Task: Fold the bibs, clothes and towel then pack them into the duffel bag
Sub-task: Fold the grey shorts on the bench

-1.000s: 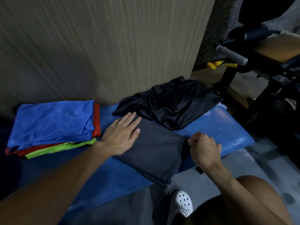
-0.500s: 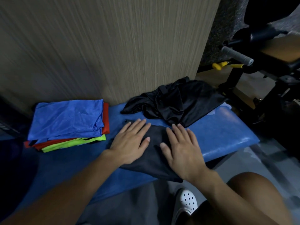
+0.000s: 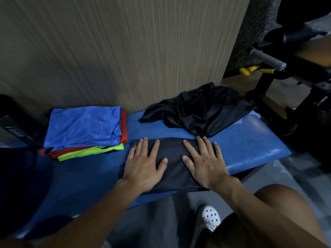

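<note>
Two hands lie flat, side by side, on a folded dark garment (image 3: 174,169) at the near edge of the blue bench (image 3: 250,145) — the left hand (image 3: 145,163) on its left half, the right hand (image 3: 204,163) on its right half, fingers straight and spread, gripping nothing. The cloth looks thin, light and limp, so it will likely keep its fold only when pressed or carried from beneath. The safest hold is probably at both short edges, palms slid under, so the layers do not slip apart. To the left sits a stack of folded bibs (image 3: 84,126), blue on top with red and green below. Behind the right hand a black shiny garment (image 3: 200,110) lies crumpled and unfolded — slippery stuff, by its sheen. A dark shape (image 3: 16,129) at the far left may be the duffel bag, though it is too dim to say.
</note>
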Demonstrator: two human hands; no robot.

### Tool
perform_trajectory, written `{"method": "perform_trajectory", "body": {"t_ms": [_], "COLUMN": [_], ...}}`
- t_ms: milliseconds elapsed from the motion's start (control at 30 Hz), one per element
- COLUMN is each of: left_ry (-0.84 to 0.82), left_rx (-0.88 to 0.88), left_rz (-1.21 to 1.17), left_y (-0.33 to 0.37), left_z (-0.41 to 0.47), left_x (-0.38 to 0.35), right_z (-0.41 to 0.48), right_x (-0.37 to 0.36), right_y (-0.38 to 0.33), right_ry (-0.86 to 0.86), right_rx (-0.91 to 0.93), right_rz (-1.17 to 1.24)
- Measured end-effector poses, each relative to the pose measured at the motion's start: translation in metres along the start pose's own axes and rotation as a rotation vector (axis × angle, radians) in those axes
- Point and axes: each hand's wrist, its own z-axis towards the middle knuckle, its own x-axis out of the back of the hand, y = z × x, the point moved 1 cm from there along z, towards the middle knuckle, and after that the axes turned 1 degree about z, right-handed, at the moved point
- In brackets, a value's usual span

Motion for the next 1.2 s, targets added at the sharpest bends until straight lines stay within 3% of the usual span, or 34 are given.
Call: {"method": "perform_trajectory", "body": {"t_ms": [133,300,433,600,800,1200], "left_ry": [0.027,0.362,0.197,0.143,0.282,0.383], "left_rx": [-0.022,0.128,0.211,0.223,0.112,0.090], "left_rz": [-0.042,-0.487,-0.539,-0.605,-0.750,-0.877], "left_y": [-0.005,-0.027,-0.032,-0.031,-0.029,-0.077], "left_z": [-0.021,-0.043,-0.046,-0.043,-0.052,-0.059], "left_x": [0.002,-0.005,-0.007,-0.003,-0.003,0.041], "right_z": [-0.004,-0.006,-0.008,-0.008,-0.007,0.010], "right_x": [0.000,0.003,0.002,0.004,0.005,0.057], "right_y": [0.001,0.000,0.003,-0.001,-0.008,-0.054], "right_ry": [0.038,0.087,0.151,0.233,0.296,0.345], "right_rx": [0.004,-0.088,-0.075,-0.030,0.039,0.113], "right_rz": [0.019,0.128,0.203,0.437,0.772,0.865]}}
